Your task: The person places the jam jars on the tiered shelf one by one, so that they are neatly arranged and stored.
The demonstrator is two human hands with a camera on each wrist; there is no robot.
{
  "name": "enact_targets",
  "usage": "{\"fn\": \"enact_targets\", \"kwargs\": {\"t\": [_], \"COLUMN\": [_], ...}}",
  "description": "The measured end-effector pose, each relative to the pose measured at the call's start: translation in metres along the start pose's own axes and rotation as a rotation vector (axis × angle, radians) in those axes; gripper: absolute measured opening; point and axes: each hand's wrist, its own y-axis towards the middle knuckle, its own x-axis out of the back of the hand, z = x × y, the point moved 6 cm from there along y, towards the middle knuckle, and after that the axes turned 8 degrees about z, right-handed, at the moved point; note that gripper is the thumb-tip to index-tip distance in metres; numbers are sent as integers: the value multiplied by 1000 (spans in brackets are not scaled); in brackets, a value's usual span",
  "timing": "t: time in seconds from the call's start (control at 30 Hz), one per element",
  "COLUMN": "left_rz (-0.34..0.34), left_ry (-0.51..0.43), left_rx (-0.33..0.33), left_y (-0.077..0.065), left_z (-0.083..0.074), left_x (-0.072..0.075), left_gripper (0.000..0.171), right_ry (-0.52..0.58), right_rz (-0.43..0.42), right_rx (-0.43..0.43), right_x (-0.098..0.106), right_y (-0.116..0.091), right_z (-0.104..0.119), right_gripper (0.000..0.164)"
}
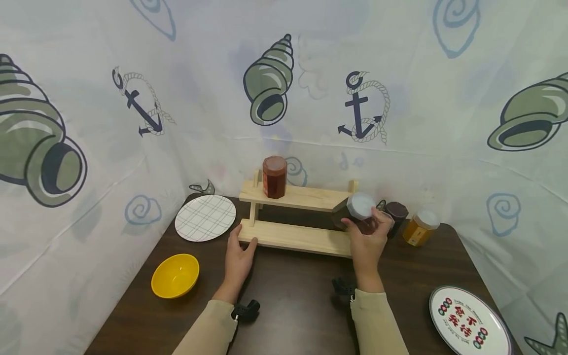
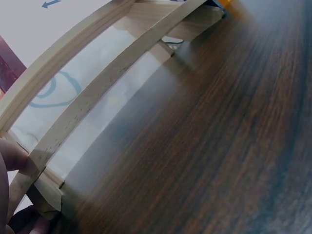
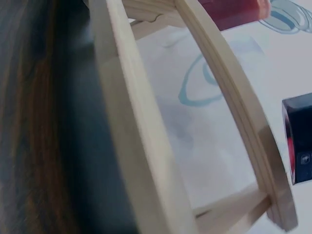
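Observation:
A two-tier wooden shelf point(image 1: 297, 237) stands at the back of the table. My left hand point(image 1: 238, 261) grips the left front end of its lower board; in the left wrist view the thumb point(image 2: 13, 155) lies at the board's edge, with a finger lower down. A dark jar with a pale lid point(image 1: 361, 205) is tilted in my right hand point(image 1: 370, 244), pinched between thumb and fingers by the shelf's right end. Part of that dark jar point(image 3: 300, 139) shows at the right edge of the right wrist view. A red-brown jar point(image 1: 274, 178) stands on the upper board's left part.
Right of the shelf stand a dark jar point(image 1: 396, 219) and an amber jar with a white lid point(image 1: 420, 228). A checked white plate point(image 1: 205, 218) and a yellow bowl point(image 1: 175, 277) are on the left. A plate with red lettering point(image 1: 470, 320) lies front right.

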Motion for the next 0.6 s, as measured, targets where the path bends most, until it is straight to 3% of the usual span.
{"fn": "enact_targets", "kwargs": {"t": [0.17,0.4,0.6], "left_rz": [-3,-2,-7], "left_ry": [2,10,10], "left_rx": [-3,7,2], "left_y": [0,0,0], "left_z": [-1,-1,-2], "left_x": [-1,-1,0], "left_gripper": [73,73,73], "right_ry": [-57,-281,-307], "right_rz": [39,154,234], "right_rx": [-35,-54,-167], "right_x": [-16,-33,-43], "right_y": [11,20,34], "right_z": [-1,-3,-9], "right_gripper": [76,76,79]}}
